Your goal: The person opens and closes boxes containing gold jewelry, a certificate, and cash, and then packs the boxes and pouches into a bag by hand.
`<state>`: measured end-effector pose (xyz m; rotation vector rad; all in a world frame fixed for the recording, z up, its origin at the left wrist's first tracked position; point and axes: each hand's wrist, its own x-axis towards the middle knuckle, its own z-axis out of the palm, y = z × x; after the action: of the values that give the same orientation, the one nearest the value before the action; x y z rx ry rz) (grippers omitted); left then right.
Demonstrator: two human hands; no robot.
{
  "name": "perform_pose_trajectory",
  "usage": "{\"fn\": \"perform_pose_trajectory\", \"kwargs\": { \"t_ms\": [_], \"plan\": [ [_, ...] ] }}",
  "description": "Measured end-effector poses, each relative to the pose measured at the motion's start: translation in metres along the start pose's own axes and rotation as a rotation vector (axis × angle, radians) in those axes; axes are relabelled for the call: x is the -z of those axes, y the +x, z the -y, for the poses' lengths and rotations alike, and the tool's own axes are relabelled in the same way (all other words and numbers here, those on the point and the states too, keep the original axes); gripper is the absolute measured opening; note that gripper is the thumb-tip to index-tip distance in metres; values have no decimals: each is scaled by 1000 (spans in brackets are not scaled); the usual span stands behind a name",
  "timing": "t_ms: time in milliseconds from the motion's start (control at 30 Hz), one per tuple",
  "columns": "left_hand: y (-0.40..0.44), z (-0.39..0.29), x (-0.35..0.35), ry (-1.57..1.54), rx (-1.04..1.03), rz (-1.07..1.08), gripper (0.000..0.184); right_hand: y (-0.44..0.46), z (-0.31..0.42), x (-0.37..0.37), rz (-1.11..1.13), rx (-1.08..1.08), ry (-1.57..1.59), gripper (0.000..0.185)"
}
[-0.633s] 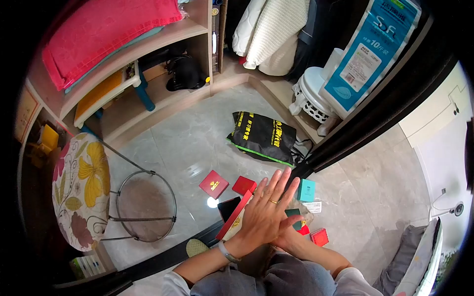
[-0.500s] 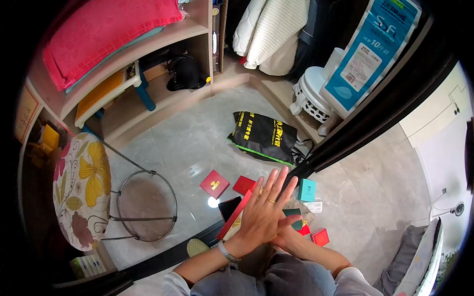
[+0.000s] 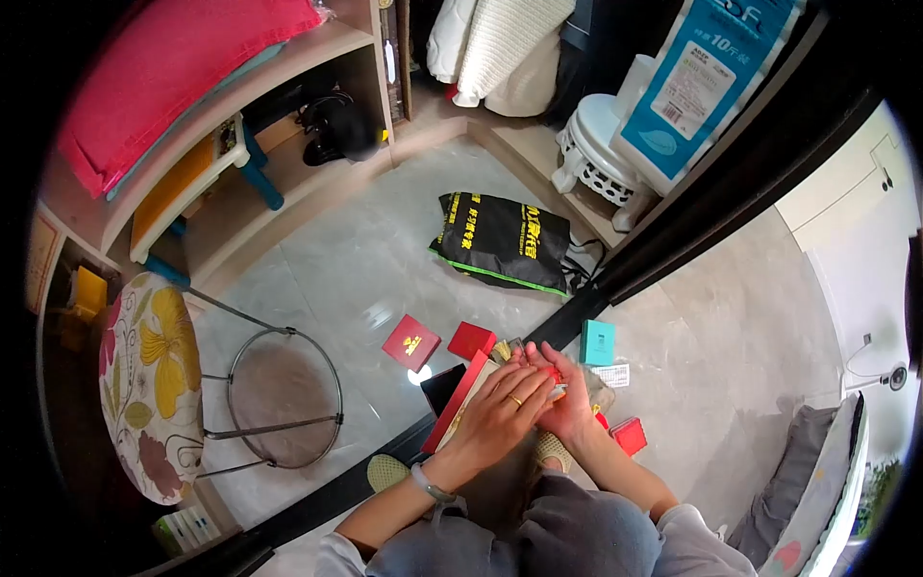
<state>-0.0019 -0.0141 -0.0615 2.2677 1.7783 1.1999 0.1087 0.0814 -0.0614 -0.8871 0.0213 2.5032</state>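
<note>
My left hand [image 3: 495,412], with a ring and a bracelet, lies over my right hand [image 3: 570,404]. Their fingers are closed together around a small red item [image 3: 556,375], mostly covered. Below my left hand, an open red box [image 3: 452,409] leans beside a dark tray [image 3: 442,387]. Two closed red boxes, one larger [image 3: 411,342] and one smaller [image 3: 471,341], lie beyond it on the floor. Right of my hands are a teal box [image 3: 597,343], a white printed card [image 3: 611,375] and another small red box [image 3: 629,437].
A black drawstring bag [image 3: 502,242] lies ahead. On the left stands a flowered stool [image 3: 152,385] with a metal frame. A dark door track [image 3: 385,450] crosses the floor. Shelves [image 3: 288,192], a white stool [image 3: 596,130] and a blue package [image 3: 673,115] are farther off.
My left hand's spread fingers have curled down over my right hand, and a red item now shows between them. The green box is no longer visible. The view has shifted slightly.
</note>
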Motion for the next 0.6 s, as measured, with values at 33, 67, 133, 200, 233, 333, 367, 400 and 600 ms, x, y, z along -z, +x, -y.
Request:
{"fn": "perform_pose_trajectory", "kwargs": {
  "t_ms": [33, 67, 133, 200, 233, 333, 367, 400, 600],
  "plan": [
    [2, -3, 2, -37, 34, -1, 35, 2, -1, 4, 2, -13, 46, 25],
    [-1, -3, 1, -42, 34, 5, 35, 4, -1, 9, -3, -12, 52, 25],
    [-7, 0, 0, -60, 43, 77, 40, 8, 1, 15, 44, -73, 67, 26],
    [-8, -2, 1, -67, 52, 72, 42, 12, 0, 25, 22, -83, 79, 27],
    [-8, -2, 2, -67, 63, 63, 44, 16, 0, 29, 7, -97, 87, 28],
    [-9, 0, 3, -104, 58, 87, 45, 24, 0, 50, 77, -163, 81, 27],
    [-10, 0, 3, -106, 60, 91, 45, 24, -1, 51, 74, -165, 85, 27],
    [-12, 0, 3, -118, 41, 44, 44, 23, -1, 52, 9, -153, 20, 27],
    [-10, 13, 8, -38, 195, -227, 42, 13, -3, 47, -125, -74, -262, 33]
  ]
}}
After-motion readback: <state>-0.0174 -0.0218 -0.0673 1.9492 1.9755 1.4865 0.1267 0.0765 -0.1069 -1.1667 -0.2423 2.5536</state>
